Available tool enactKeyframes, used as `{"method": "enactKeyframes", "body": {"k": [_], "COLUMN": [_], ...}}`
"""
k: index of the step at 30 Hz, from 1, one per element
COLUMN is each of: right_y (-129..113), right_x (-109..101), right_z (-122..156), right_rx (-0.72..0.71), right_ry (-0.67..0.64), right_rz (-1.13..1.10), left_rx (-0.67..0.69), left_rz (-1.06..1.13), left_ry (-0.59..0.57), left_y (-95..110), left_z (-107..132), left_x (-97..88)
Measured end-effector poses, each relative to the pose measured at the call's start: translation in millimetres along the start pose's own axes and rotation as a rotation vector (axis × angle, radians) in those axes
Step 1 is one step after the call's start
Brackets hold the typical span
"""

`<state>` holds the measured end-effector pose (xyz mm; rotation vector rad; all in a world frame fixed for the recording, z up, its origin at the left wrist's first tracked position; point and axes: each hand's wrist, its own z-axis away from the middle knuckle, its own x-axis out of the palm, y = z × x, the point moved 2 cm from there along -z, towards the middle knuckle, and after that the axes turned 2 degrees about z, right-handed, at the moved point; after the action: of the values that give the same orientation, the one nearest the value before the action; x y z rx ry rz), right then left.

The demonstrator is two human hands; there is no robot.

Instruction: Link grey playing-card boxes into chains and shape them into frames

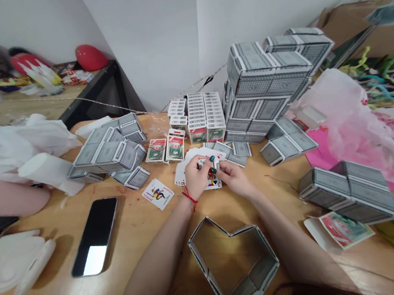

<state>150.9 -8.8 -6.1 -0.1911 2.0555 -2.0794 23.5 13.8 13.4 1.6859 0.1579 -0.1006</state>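
Note:
My left hand (197, 176) and my right hand (234, 177) meet over the table, thumbs close together, gripping a playing card (215, 179) that shows a face figure and a spade. My fingers cover part of it, and I cannot tell whether it is one card or several. Just behind and beside my hands lies a fan of loose playing cards (181, 171), faces up. A joker card (158, 194) rests to the left. Nearer to me, between my forearms, stands a heart-shaped frame of grey-backed folded cards (212, 277).
Tall stacked card blocks (255, 85) stand at the back right, beside rows of card boxes (196, 114). More card blocks sit left (105, 150) and right (349, 192). A phone (95, 235) lies at the left. An opened card box (344, 228) is at the right front.

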Motion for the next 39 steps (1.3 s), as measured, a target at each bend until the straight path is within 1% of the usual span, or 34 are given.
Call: {"method": "enactKeyframes", "body": {"k": [3, 5, 7, 9, 13, 14, 16, 19, 22, 25, 27, 30, 35, 39], "right_y": [1, 3, 3, 2, -1, -2, -2, 0, 0, -1, -1, -2, -5, -7], "right_x": [2, 2, 1, 0, -8, -10, -13, -15, -14, -11, -10, -8, -8, -8], "right_z": [0, 0, 0, 0, -1, -1, -2, -2, 0, 3, 5, 7, 9, 10], "right_rx": [0.003, 0.004, 0.003, 0.008, 0.016, 0.011, -0.007, -0.060, -0.142, -0.230, -0.272, -0.301, -0.336, -0.379], "right_ry": [-0.088, -0.067, 0.026, 0.153, 0.410, 0.457, 0.501, 0.484, 0.444, 0.415, 0.405, 0.411, 0.453, 0.498], "right_rz": [-0.022, -0.009, -0.009, -0.041, -0.127, -0.143, -0.152, -0.061, 0.128, 0.337, 0.438, 0.519, 0.657, 0.722], "left_rx": [0.001, 0.014, 0.021, 0.015, 0.001, 0.005, 0.015, 0.041, 0.117, 0.209, 0.265, 0.345, 0.504, 0.578], "left_rz": [-0.003, 0.000, 0.017, 0.056, 0.146, 0.152, 0.148, 0.118, 0.013, -0.109, -0.155, -0.201, -0.336, -0.411], "left_ry": [0.043, 0.068, 0.099, 0.112, 0.055, 0.038, 0.008, -0.038, -0.066, -0.037, -0.009, 0.005, -0.032, -0.041], "left_y": [-1, -2, -3, -5, -3, -2, 0, -1, -5, -9, -10, -6, -1, -1], "left_z": [0, 1, 1, 1, 1, 1, 2, 3, 3, 4, 5, 7, 12, 15], "left_x": [0.2, 0.7, 1.2, 1.9, 4.6, 5.1, 5.9, 6.7, 7.0, 6.1, 5.1, 3.6, 2.5, 3.3]}}
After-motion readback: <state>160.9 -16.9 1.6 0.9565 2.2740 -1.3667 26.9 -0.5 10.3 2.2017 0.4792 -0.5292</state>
